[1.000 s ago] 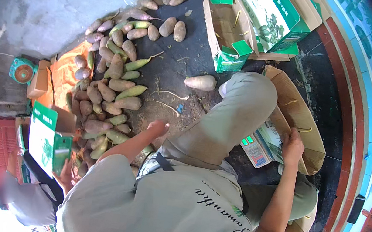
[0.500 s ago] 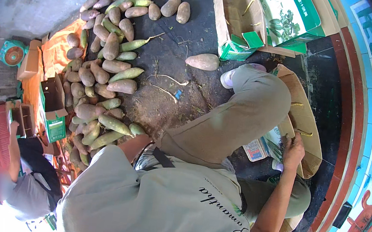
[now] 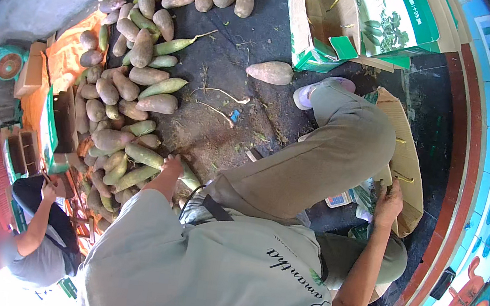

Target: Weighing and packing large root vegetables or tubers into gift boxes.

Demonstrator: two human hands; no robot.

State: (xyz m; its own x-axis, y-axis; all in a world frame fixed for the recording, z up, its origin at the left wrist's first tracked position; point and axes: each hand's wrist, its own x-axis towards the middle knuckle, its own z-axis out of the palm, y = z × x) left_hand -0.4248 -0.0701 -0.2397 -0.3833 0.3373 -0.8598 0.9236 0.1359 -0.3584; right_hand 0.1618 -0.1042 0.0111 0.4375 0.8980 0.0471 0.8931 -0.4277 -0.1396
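Left of my bent leg, my left hand [image 3: 172, 169] is closed over a long green radish [image 3: 191, 178] at the near edge of a heap. The radish's pale green end shows beside the hand; the rest is covered by it. Against the hand's other side lies another green radish [image 3: 144, 155]. On the right, my right hand [image 3: 388, 204] grips the edge of an opened cardboard box [image 3: 408, 174] beside my leg. Inside the box are yellow straps, and part of it is hidden by my knee.
The heap of muddy oblong roots [image 3: 120, 87] spreads along the left. One pale root [image 3: 270, 72] lies near my shoe. Green-and-white boxes [image 3: 318, 45] stand ahead. A small keypad device [image 3: 338, 199] sits beneath my leg. Another person [image 3: 42, 238] works at far left, near a teal fan [image 3: 9, 63].
My left hand has moved forward and left onto the green radish. My right hand stays at the box edge. The other person's arm has swung toward the right.
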